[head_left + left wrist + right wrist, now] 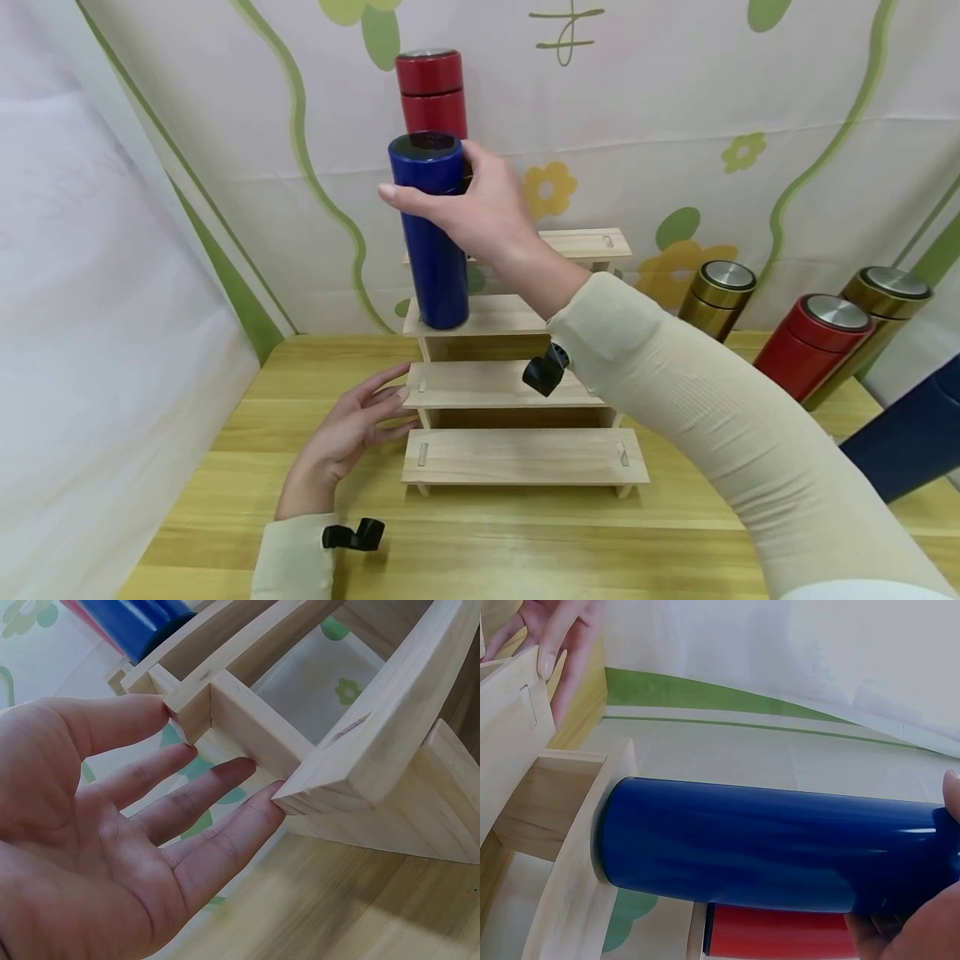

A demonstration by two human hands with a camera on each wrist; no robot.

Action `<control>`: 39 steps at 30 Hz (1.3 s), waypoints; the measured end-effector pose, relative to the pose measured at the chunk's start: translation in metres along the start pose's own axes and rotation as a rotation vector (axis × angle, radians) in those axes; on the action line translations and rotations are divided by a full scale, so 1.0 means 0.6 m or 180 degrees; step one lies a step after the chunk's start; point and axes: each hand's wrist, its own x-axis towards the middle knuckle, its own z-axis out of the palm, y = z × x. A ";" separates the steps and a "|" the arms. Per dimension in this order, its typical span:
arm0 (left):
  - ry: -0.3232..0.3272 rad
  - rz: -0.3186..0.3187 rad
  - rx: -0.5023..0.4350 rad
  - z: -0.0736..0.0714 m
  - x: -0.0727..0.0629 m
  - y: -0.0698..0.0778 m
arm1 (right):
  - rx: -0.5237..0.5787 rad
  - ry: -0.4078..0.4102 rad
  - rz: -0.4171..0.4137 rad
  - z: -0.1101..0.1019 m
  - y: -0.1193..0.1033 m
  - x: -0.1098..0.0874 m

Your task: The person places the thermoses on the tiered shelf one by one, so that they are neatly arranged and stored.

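Note:
My right hand (487, 204) grips a blue vacuum flask (438, 267) near its top, thumb across the front. The flask is upright, its base at the left end of the third step of a pale wooden stepped rack (525, 457). Behind it a red vacuum flask (432, 92) stands at the left of the top step, its lower part hidden. My left hand (352, 429) is at the rack's left end, fingers spread and fairly straight. In the left wrist view its thumb (124, 724) touches the corner of a step, with fingertips right at the wood.
On the right of the wooden table (480, 550) stand two gold flasks (716, 292), another red flask (813, 342) and a dark blue flask (911, 429), partly behind my right sleeve. A flower-patterned cloth (675, 125) hangs close behind the rack, and white cloth (112, 333) covers the left side.

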 end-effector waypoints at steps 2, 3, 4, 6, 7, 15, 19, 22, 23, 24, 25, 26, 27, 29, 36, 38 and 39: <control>0.0003 0.0002 -0.0001 0.001 0.001 0.000 | -0.0011 -0.0007 0.0016 0.000 0.000 0.000; 0.0007 -0.0001 -0.0006 0.001 0.002 -0.001 | -0.0012 -0.0014 0.0025 0.000 0.000 0.000; 0.0013 -0.0007 -0.0009 0.000 0.003 -0.001 | -0.0006 -0.0021 0.0034 0.000 0.000 -0.001; 0.0023 -0.0020 -0.0017 0.001 0.004 -0.002 | 0.0014 -0.0034 0.0055 -0.001 0.000 -0.001; 0.0028 -0.0025 -0.0018 0.001 0.004 -0.002 | 0.0027 -0.0040 0.0069 -0.001 0.000 -0.001; 0.0068 -0.0038 0.0015 0.002 0.002 -0.001 | -0.0082 0.0004 0.0086 0.000 0.004 0.002; 0.0082 -0.0038 0.0028 0.002 0.002 0.000 | -0.0248 0.0035 0.0048 0.002 0.005 0.003; 0.0075 -0.0039 0.0022 0.003 0.002 0.000 | -0.0343 0.0062 0.0014 0.003 0.007 0.004; 0.0069 -0.0038 0.0019 0.003 0.003 0.000 | -0.0361 0.0077 -0.0012 0.004 0.008 0.004; 0.0065 -0.0036 0.0016 0.003 0.003 0.000 | -0.0385 0.0100 -0.0049 0.005 0.010 0.004; 0.0063 -0.0035 0.0014 0.003 0.003 0.000 | -0.0407 0.0130 -0.0095 0.005 0.012 0.004; 0.0057 -0.0036 0.0009 0.003 0.004 -0.001 | -0.0423 0.0159 -0.0141 0.006 0.014 0.004; 0.0053 -0.0040 0.0003 0.004 0.004 -0.001 | -0.0440 0.0194 -0.0191 0.007 0.017 0.004; 0.0049 -0.0046 -0.0005 0.004 0.004 -0.002 | -0.0448 0.0251 -0.0242 0.009 0.020 0.003; 0.0038 -0.0050 -0.0017 0.005 0.001 -0.003 | -0.0243 0.0296 -0.0233 0.012 0.024 0.004; 0.0041 -0.0046 -0.0016 0.004 0.001 -0.002 | -0.0242 0.0300 -0.0262 0.013 0.025 0.006; 0.0041 -0.0044 -0.0015 0.004 0.001 -0.002 | -0.0257 0.0311 -0.0286 0.014 0.025 0.007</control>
